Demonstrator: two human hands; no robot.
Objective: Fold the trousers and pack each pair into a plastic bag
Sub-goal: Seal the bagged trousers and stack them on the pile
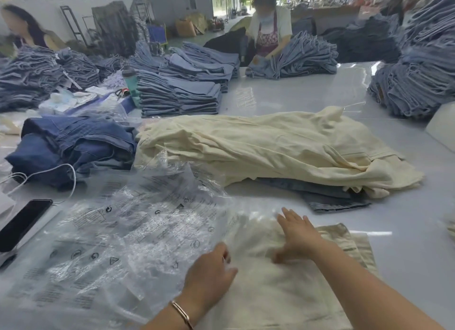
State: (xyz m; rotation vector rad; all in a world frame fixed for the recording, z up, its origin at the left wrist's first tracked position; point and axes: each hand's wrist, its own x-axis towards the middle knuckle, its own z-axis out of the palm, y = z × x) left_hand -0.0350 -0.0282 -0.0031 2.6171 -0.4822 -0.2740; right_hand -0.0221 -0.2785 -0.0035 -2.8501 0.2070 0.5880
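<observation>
Our right hand (pixel 299 236) lies flat on the folded cream trousers (pixel 283 280), its fingers (pixel 289 215) straight and spread, pressing the cloth down on the white tabletop (pixel 406 243) close in front of us. The trousers appear to sit partly inside a clear plastic bag (pixel 246 233), though the film is too blurred to say how far in. Our left hand (pixel 209 278), with a bracelet (pixel 182 313) at the wrist, has its fingers curled on the edge of that bag just left of the trousers. A loose pile of printed plastic bags (pixel 110 243) spreads out to the left, beside a dark phone (pixel 23 223). Beyond lies a heap of cream trousers (pixel 283 147) over denim, next to crumpled dark blue jeans (pixel 73 144)
</observation>
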